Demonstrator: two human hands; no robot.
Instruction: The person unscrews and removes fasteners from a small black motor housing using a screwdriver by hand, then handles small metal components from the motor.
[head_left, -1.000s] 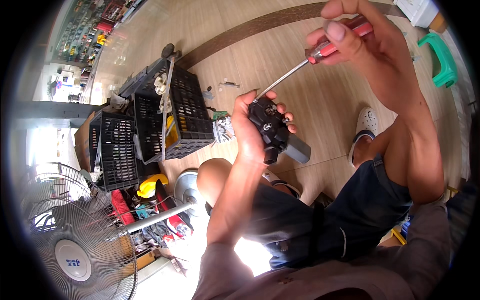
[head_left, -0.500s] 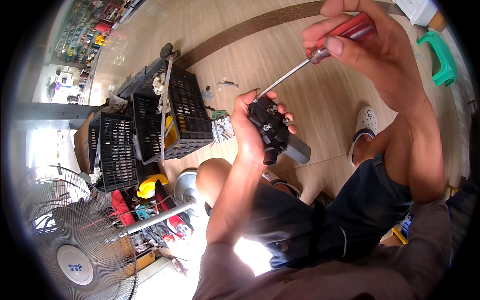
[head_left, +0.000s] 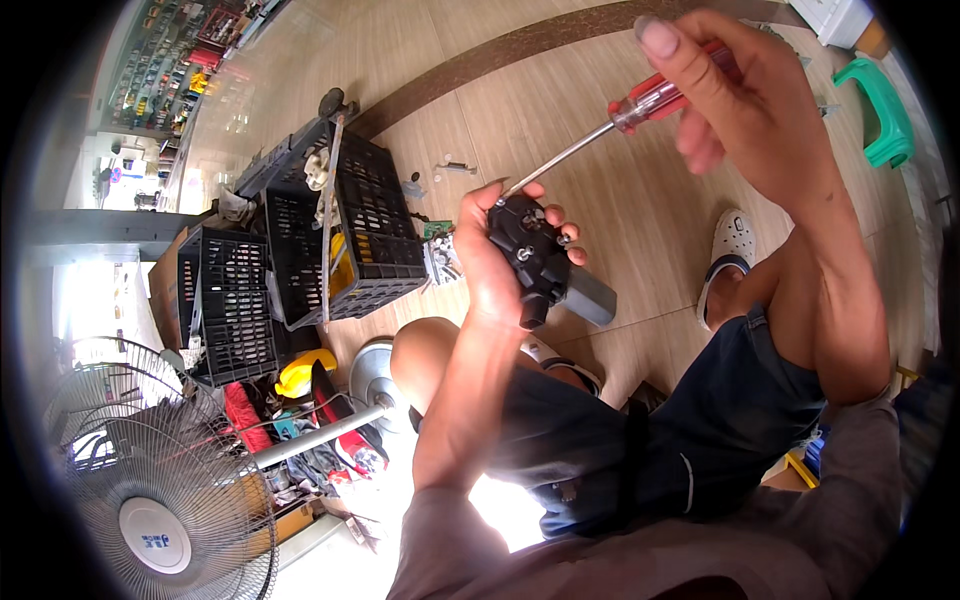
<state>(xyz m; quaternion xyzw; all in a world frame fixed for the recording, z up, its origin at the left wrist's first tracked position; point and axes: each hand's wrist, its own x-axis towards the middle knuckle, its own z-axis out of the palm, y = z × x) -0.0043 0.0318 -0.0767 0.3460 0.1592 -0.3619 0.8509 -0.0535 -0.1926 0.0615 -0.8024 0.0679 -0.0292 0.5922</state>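
free: wooden floor (head_left: 620,190) right of black crates (head_left: 340,240), open to white shoe (head_left: 728,250) | blocked: left of crates, fan (head_left: 150,490) | scattered: small parts (head_left: 455,168) beside crates

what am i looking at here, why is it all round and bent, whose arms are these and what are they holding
This is one picture from a wide fisheye camera worn on a person's head, looking down, so straight lines bend near the rim. The arms are the wearer's own. The left hand grips a small black motor part above the knees. The right hand holds a red-handled screwdriver, its tip at the part. On the wooden floor lie black plastic crates, a standing fan and a green stool.
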